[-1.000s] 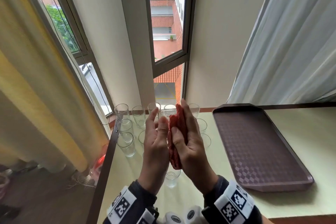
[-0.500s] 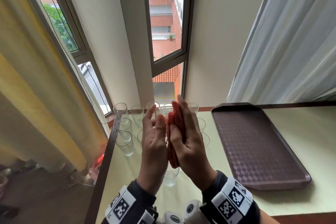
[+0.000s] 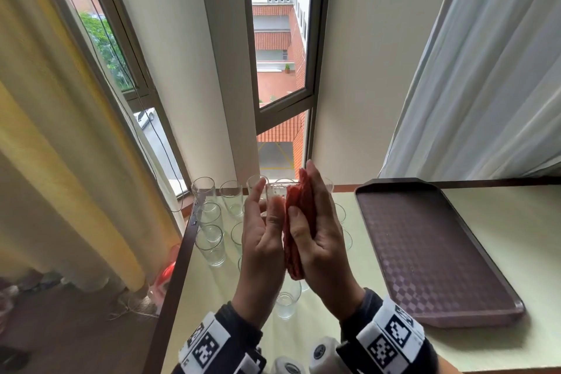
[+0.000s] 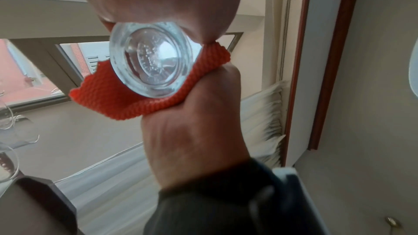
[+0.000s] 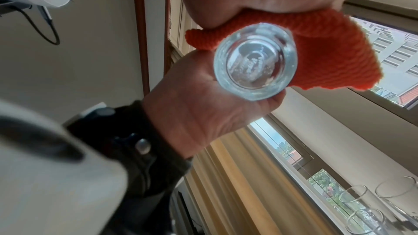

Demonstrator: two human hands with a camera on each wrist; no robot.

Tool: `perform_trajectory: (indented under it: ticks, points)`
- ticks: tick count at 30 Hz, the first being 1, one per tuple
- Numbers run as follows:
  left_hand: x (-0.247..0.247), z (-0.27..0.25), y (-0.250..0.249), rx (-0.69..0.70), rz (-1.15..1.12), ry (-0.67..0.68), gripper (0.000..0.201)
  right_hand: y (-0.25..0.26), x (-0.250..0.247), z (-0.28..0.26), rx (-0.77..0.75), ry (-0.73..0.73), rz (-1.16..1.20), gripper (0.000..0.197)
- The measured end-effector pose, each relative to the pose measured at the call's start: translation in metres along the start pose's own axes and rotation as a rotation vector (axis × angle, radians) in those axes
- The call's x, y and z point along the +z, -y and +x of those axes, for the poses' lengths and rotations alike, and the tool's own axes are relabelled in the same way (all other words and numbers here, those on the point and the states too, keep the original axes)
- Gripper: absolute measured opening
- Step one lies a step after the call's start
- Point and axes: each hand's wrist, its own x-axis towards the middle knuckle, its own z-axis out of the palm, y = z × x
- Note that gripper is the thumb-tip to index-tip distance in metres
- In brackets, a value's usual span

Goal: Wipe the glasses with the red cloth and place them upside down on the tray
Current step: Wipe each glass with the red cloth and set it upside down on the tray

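A clear glass (image 3: 277,191) is held upright above the table between both hands. My left hand (image 3: 263,222) grips its left side. Against the right side, my right hand (image 3: 314,218) presses the folded red cloth (image 3: 293,222), thumb curled over it. The left wrist view looks at the glass base (image 4: 153,60), with the cloth (image 4: 117,99) wrapped beneath it. In the right wrist view, the glass base (image 5: 254,67) sits between the cloth (image 5: 328,51) and my left hand (image 5: 203,106). The brown tray (image 3: 425,252) lies to the right.
Several more clear glasses (image 3: 209,240) stand upright on the table's left part, under and behind my hands; one (image 3: 285,302) is close to my wrists. The table edge (image 3: 176,267) runs along the left. Windows and curtains are behind.
Both hands, with the glass and cloth between them, have risen slightly. The grips look the same.
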Motion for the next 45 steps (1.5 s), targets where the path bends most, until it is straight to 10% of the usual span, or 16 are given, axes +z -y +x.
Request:
perform_trajectory:
  ticks: [6,12,25,45]
  points:
    - [0.003,0.0,0.0,0.029,0.009,0.01,0.054,0.006,0.001,0.013,0.06,0.002,0.107,0.055]
    - [-0.003,0.003,0.002,0.006,0.002,0.004,0.09,0.004,0.0,0.006,0.001,0.052,0.045,0.061]
    - [0.006,0.012,-0.023,0.07,-0.023,0.045,0.053,0.021,-0.001,0.011,-0.091,0.004,0.009,0.056]
    - [0.009,0.006,-0.031,0.117,0.024,-0.024,0.06,0.027,0.002,0.023,-0.067,0.018,0.072,0.059]
